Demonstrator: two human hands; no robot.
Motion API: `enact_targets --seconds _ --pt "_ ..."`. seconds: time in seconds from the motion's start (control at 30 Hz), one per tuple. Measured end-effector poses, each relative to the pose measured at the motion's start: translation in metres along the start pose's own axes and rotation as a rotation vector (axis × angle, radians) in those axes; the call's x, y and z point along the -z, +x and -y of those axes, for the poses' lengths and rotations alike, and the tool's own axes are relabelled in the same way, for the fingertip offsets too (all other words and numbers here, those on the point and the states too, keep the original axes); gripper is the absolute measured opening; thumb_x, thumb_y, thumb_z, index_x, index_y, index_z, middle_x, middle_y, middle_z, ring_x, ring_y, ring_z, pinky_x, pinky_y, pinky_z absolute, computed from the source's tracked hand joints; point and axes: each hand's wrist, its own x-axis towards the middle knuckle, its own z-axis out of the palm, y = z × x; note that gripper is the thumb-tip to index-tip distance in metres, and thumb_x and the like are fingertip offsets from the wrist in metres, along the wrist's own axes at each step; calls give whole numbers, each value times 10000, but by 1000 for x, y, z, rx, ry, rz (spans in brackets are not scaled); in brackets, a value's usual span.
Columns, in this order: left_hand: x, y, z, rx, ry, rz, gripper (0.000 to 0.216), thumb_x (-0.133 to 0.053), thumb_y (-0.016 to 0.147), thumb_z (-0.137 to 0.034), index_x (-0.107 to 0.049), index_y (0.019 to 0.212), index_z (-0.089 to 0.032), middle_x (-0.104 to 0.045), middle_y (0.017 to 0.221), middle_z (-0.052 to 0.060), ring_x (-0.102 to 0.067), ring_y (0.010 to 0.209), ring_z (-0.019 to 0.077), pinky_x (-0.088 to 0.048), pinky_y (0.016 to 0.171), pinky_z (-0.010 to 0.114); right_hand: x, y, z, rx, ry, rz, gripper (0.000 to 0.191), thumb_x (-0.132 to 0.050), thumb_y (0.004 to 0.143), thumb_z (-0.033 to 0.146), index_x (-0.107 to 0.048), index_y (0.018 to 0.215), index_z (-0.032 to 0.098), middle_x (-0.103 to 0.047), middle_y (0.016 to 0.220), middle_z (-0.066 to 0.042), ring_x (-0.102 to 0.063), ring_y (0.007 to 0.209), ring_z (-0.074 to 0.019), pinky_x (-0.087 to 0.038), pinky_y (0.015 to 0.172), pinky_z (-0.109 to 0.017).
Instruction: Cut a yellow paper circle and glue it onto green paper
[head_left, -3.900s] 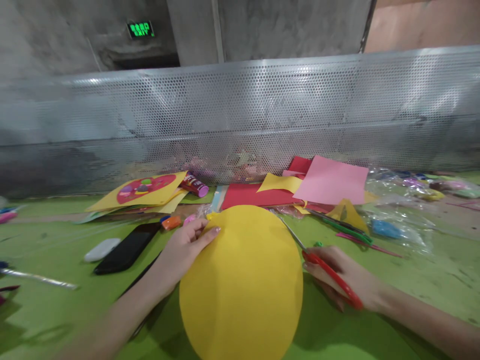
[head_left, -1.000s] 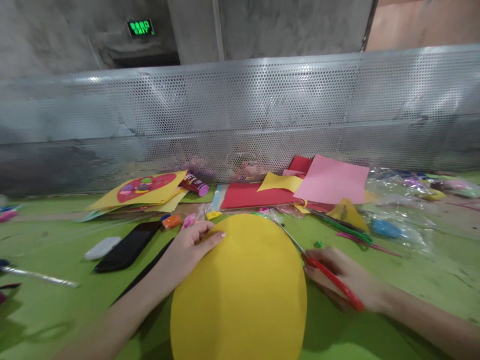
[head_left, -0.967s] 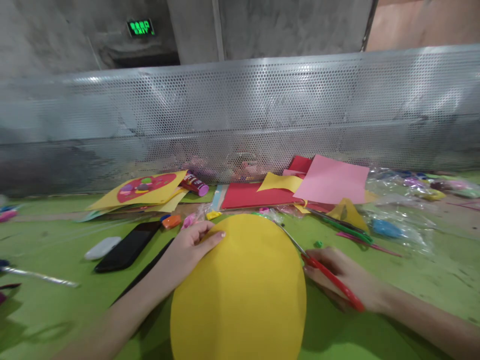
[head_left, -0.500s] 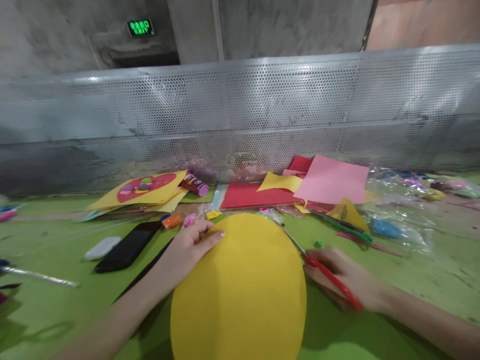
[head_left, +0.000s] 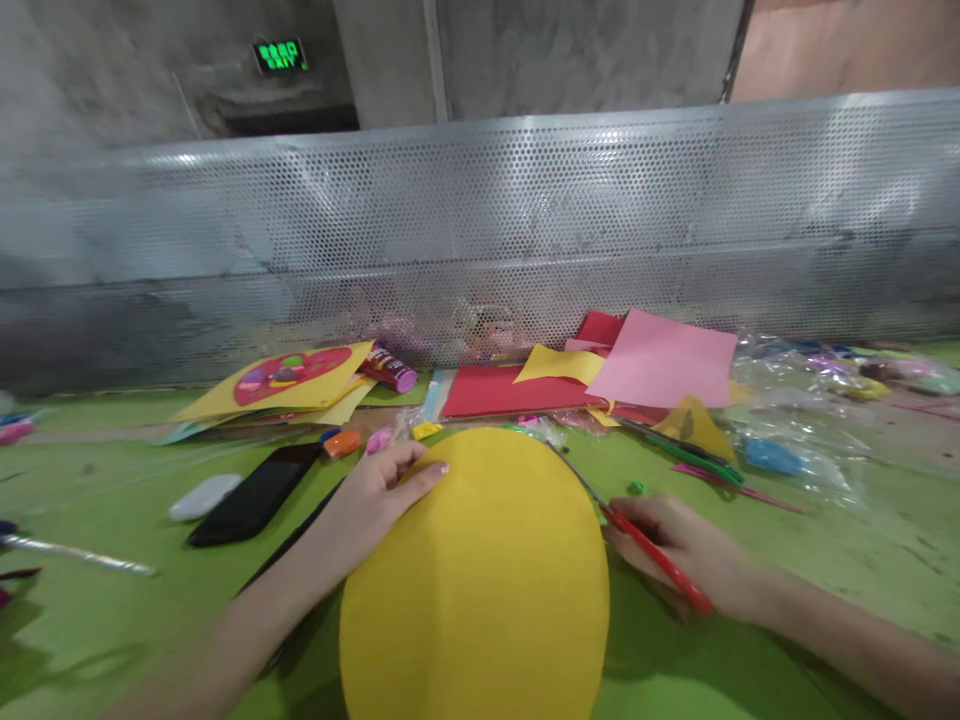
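Observation:
A large yellow paper oval [head_left: 480, 580] fills the lower middle of the view, its bottom cut off by the frame. My left hand [head_left: 386, 500] grips its upper left edge, thumb on top and fingers behind. In my right hand [head_left: 675, 555] is a pair of scissors [head_left: 656, 555] with red handles. Their blades point up and left along the oval's upper right edge. Whether the blades touch the paper I cannot tell. Behind the oval's top lie small bits of yellow and pink clay [head_left: 426, 430] in plastic wrap.
A black phone [head_left: 259, 495] and a white case [head_left: 206, 497] lie left. Behind are a card with a red heart [head_left: 292, 375], a glue stick [head_left: 390, 370], red paper [head_left: 517, 392] and pink paper [head_left: 666, 360]. Green scissors [head_left: 697, 462] lie right. A perforated metal panel [head_left: 480, 220] closes the back.
My right hand and the red scissors have shifted very slightly to the left. The yellow oval's right edge has moved a little left too. My left hand stays in place.

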Motion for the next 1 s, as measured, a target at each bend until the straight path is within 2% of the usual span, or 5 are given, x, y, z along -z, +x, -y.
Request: enact_targets --seconds 0.13,0.27,0.4,1.0 --pt "0 0 1 -29 71 -2 295 -515 742 -474 -558 804 -188 -545 717 -15 -516 668 163 -370 593 250 4 -2 4 -8 29 -19 282 -460 786 378 -427 596 172 -366 525 53 -379 464 -92 -250 426 -216" --pt "-1 -1 0 -49 146 15 297 -500 750 -482 -543 736 -188 -499 710 -25 -484 664 152 -351 596 247 10 -4 14 -7 30 60 252 -443 786 344 -411 599 179 -362 491 62 -385 422 -87 -253 405 -214" --pt "-2 -1 -1 -55 153 13 295 -493 751 -482 -553 766 -194 -516 740 -17 -491 689 165 -353 600 253 11 -4 19 -13 34 108 233 -428 791 321 -395 605 185 -361 435 73 -380 389 -81 -246 387 -208" --pt "0 -1 0 -36 87 6 292 -512 739 -475 -561 782 -190 -550 704 -11 -521 652 169 -373 572 254 10 -4 19 -25 64 116 247 -424 787 303 -343 581 193 -348 446 75 -362 374 -70 -247 368 -202"
